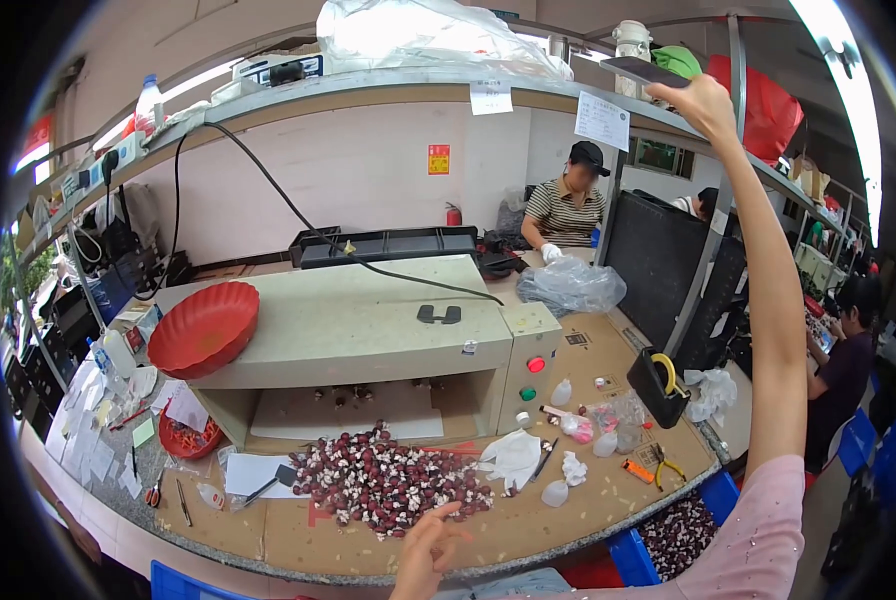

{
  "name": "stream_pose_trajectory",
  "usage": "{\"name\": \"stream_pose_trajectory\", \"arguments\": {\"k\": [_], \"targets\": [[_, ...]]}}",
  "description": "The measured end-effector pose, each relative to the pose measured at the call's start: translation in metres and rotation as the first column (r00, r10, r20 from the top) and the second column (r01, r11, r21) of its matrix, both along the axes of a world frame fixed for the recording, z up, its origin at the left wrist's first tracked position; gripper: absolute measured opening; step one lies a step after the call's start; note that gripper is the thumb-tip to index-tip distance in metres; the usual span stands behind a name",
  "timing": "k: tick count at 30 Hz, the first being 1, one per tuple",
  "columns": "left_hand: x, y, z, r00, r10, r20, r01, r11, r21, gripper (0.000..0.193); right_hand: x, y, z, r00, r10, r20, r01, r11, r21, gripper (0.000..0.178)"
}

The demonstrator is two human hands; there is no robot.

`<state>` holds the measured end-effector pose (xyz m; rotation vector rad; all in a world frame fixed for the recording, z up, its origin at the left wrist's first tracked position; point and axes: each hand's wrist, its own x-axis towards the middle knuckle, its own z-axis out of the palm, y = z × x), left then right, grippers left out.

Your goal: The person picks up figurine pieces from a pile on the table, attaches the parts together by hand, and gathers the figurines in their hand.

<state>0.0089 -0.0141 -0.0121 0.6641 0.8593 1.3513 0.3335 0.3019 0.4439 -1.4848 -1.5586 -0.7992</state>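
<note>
My right hand (705,103) is raised high to the shelf's front edge. Its fingers grip a dark, flat phone (640,71). Low at the table's front edge, my left hand (426,552) hovers with its fingers apart and nothing in them. Just beyond it spreads a pile of small dark red and white pieces (388,478) on the brown tabletop (308,535). A white cloth glove (513,458) lies to the right of the pile, near several small plastic bottles.
Behind the pile stands a beige machine (368,310) with a red bowl (205,328) on top. The overhead shelf (388,84) spans the bench. Pliers (669,466) and a tape dispenser (660,388) are at right; a blue crate (633,552) sits below. Co-workers sit beyond.
</note>
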Motion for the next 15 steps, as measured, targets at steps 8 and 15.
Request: {"name": "stream_pose_trajectory", "arguments": {"k": [8, 15], "targets": [[-0.013, 0.005, -0.039, 0.968, 0.249, -0.015, -0.249, 0.968, -0.003, 0.039, -0.037, 0.114, 0.03, 0.991, -0.004, -0.136, -0.003, 0.998, -0.055, 0.076], [-0.026, 0.002, -0.068, 0.857, 0.354, 0.375, -0.33, 0.935, -0.127, 0.041, -0.027, 0.166, 0.041, 0.996, 0.041, -0.082, -0.065, 0.948, -0.311, 0.079]]}}
